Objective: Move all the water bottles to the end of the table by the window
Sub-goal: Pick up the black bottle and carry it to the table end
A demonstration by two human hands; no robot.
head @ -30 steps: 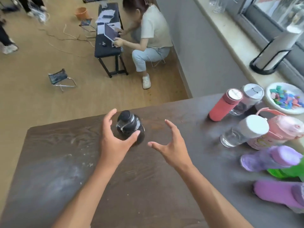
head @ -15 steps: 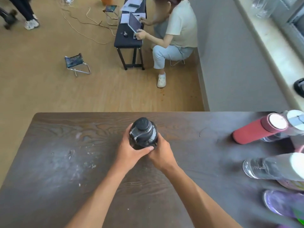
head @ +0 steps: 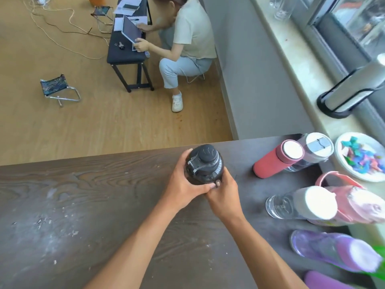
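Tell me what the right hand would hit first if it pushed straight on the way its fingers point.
The right hand points up-left and already presses the black bottle; beyond it, probably the left hand, though depth is unclear.

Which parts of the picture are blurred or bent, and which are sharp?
Head view: the black bottle is sharp; the purple bottle at the lower right edge is smeared; the wide lens bends the windowsill and leans the red bottle outward.

Both hands, left (head: 183,184) and right (head: 224,195), clasp the black bottle (head: 205,163) upright above the table (head: 83,205).
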